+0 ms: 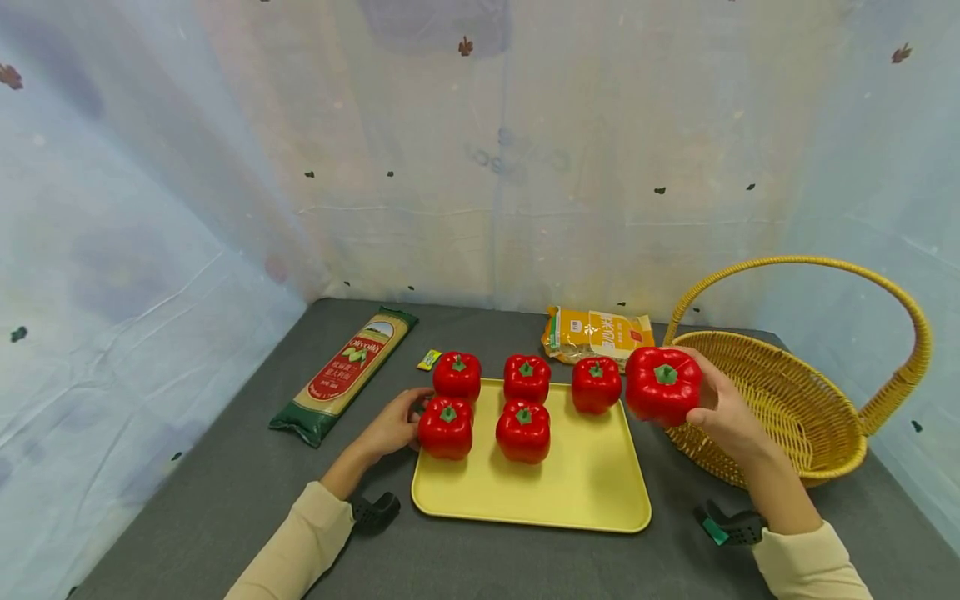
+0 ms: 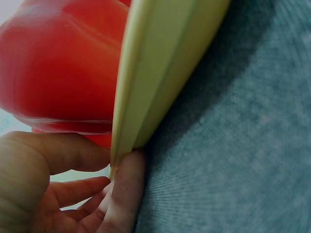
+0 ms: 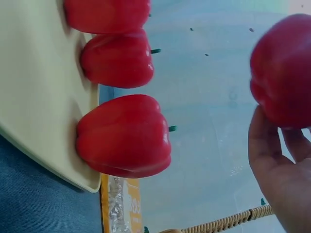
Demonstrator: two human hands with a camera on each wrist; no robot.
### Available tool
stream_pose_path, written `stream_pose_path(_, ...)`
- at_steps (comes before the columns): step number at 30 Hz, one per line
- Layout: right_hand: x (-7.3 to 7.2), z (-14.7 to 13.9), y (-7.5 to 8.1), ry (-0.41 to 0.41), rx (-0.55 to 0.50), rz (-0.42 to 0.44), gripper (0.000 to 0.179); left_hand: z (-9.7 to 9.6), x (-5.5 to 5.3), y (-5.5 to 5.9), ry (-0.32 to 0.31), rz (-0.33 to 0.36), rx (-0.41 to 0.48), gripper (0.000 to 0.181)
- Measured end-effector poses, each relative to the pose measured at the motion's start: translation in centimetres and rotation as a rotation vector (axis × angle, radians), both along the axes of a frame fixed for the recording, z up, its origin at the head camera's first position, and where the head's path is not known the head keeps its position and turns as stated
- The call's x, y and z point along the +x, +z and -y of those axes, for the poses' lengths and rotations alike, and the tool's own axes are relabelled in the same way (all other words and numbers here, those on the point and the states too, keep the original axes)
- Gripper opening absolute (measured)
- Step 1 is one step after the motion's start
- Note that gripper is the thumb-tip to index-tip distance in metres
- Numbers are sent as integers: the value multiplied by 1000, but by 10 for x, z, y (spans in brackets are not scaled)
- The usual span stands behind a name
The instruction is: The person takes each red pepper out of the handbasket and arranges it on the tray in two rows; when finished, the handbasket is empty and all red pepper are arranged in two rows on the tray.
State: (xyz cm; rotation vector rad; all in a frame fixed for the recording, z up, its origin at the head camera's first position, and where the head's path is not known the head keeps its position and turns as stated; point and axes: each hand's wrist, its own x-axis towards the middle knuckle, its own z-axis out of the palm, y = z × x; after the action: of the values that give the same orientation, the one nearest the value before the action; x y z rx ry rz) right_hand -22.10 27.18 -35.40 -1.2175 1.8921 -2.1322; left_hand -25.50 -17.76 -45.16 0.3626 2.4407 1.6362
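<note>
My right hand holds a red bell pepper by its side, raised between the tray and the basket. In the right wrist view the fingers are around the lower part of that pepper. A yellow tray lies on the table with several red bell peppers, such as the front left one, standing stem up in two rows. At the tray's left edge is my left hand. In the left wrist view its thumb and fingers pinch the tray rim, close beside a pepper.
A yellow wicker basket with a tall arched handle stands right of the tray. Behind the tray lies an orange food packet. To the left are a long green and gold packet and a small yellow-green sachet.
</note>
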Motion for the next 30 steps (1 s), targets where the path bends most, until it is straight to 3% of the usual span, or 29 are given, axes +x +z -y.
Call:
stream_pose_path(8, 0, 4, -5, -13, 209, 11, 64, 0, 0, 0, -7, -13, -6, 56)
stream_pose_path(15, -2, 5, -12, -183, 505, -126, 67, 0, 1, 1, -7, -6, 3, 56)
stream_pose_path(19, -3, 9, -17, -245, 636, -150, 67, 0, 1, 1, -3, -6, 3, 56)
stream_pose_path(26, -4, 19, -25, -288, 823, -160, 67, 0, 1, 1, 0, -16, -1, 56)
stream_pose_path(30, -6, 22, -29, -285, 875, -166, 68, 0, 1, 0, -10, -20, -4, 55)
